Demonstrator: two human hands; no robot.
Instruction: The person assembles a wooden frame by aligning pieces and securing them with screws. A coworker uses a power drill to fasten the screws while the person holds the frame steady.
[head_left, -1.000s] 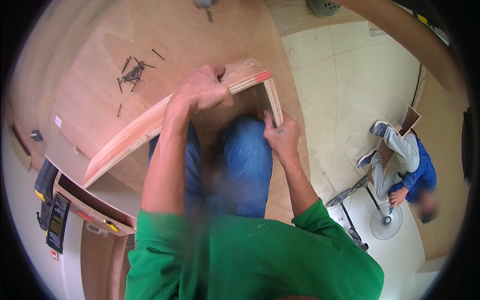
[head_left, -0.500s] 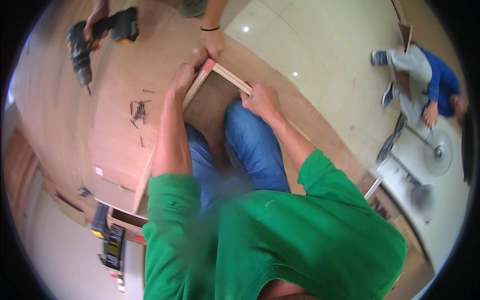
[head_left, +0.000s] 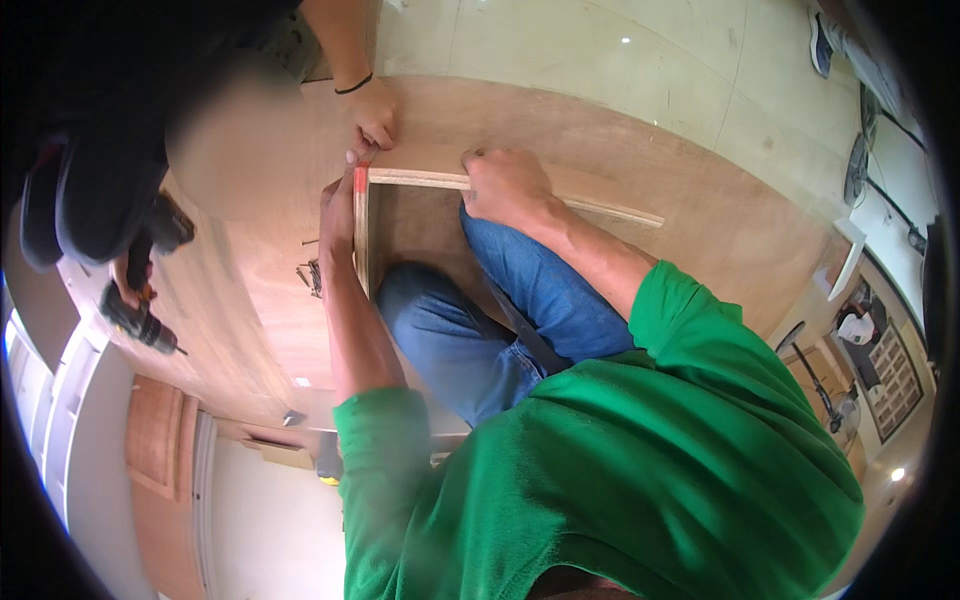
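Swung leftward since earlier, between a right hand (head_left: pixel 508 188) clenching its layered edge (head_left: pixel 420 179) and a left hand (head_left: pixel 339 212) whose grip is unclear, the squared plywood corner (head_left: pixel 362 184) stands beyond the knees (head_left: pixel 412 290). Outward, dark screws (head_left: pixel 314 278) lie on smooth wooden sheeting (head_left: pixel 245 275).

Pale, glossy floor (head_left: pixel 680 60) spreads across the top. A bystander's dark shoe (head_left: pixel 820 45) shows at upper right; a brown wooden panel (head_left: pixel 155 435) lies at lower left, a pale-squared grid (head_left: pixel 893 385) far right.

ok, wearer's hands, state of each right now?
Left hand: against red-marked board, grip cannot be told.
Right hand: closed, holding adjoining board.
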